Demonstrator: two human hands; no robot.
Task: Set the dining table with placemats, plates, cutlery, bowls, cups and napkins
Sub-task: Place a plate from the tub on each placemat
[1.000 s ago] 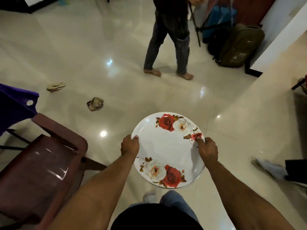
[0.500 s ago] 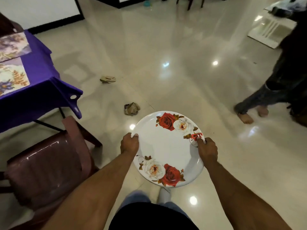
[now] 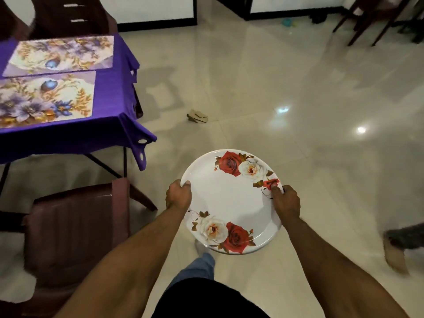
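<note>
A white plate (image 3: 231, 198) with red and white roses hangs level over the floor in front of me. My left hand (image 3: 178, 195) grips its left rim and my right hand (image 3: 285, 201) grips its right rim, thumbs on top. To the upper left stands the dining table (image 3: 107, 106) under a purple cloth. Two floral placemats lie on it, a near placemat (image 3: 46, 99) and a far placemat (image 3: 62, 55).
A dark red plastic chair (image 3: 73, 228) stands at my left, below the table corner. Another chair (image 3: 68, 17) is behind the table. A crumpled scrap (image 3: 197, 116) lies on the glossy floor. Another person's foot (image 3: 398, 251) is at the right edge. Wooden chair legs (image 3: 367, 21) stand top right.
The view has swung left: the purple table and both placemats now show more fully, and the other person has slid to the right edge. Both hands keep the same grip on the plate.
</note>
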